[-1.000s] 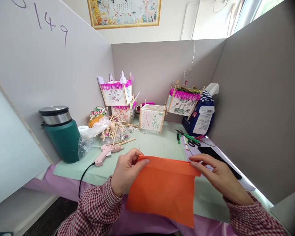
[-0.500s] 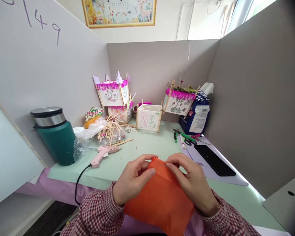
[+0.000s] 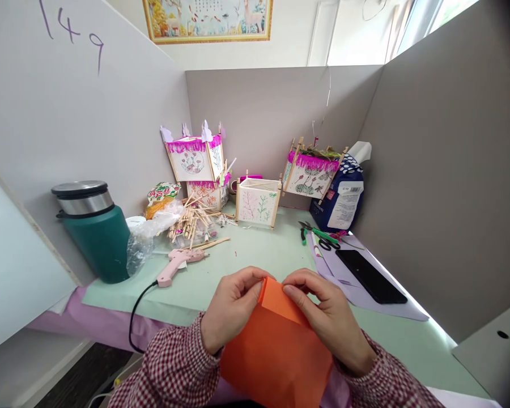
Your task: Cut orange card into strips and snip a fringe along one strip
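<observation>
An orange sheet of paper (image 3: 276,351) hangs over the table's front edge, its upper edge folded into a narrow flap. My left hand (image 3: 232,309) pinches the flap's left corner between thumb and fingers. On the other side, my right hand (image 3: 325,314) pinches the upper edge with thumb and forefinger. Both hands are closed on the paper, a short way apart. Fingertips behind the fold are hidden. Beyond the hands, a white paper lantern (image 3: 258,203) with drawn plants stands upright on the pale green tabletop (image 3: 255,249).
To the left lie a pink glue gun (image 3: 181,263) with a black cord and a heap of wooden sticks (image 3: 193,221), near a green flask (image 3: 96,238). At right are scissors (image 3: 323,235), purple paper (image 3: 340,277) and a black phone (image 3: 369,276). Grey partitions (image 3: 280,113) enclose the table.
The flap at the paper's upper edge now stands out more clearly, with a sharper fold. My left thumb has moved up to the corner. The view has shifted slightly.
</observation>
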### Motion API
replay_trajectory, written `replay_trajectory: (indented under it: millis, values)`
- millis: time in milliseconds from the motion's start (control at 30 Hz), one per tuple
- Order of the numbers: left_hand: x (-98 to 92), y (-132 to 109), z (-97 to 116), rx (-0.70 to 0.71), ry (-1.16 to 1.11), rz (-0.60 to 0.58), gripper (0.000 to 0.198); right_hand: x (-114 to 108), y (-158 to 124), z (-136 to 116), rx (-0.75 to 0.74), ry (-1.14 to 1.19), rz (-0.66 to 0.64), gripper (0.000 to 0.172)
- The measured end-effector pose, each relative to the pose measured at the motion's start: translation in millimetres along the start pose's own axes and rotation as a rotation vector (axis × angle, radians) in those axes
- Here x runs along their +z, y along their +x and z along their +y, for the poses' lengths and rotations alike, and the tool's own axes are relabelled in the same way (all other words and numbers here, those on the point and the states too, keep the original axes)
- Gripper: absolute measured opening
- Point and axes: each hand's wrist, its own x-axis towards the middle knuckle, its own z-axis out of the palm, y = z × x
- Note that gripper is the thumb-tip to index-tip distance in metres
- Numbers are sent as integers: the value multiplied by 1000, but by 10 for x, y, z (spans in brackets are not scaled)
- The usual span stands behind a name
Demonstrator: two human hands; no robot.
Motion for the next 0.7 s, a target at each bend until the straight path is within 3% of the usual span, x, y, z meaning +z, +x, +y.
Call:
replay_trajectory:
  millis: [267,533,700]
  values:
    - [18,0,-18,-52,65,70,21,94,-17,-51,-91,37,92,8]
    - [-1,-12,38,-148,-111,-32,29,107,-26,-43,-154,-3,133,9]
    - [-20,-23,21,-115,-23,-48,32,116,-44,-58,-180,-92,149,11]
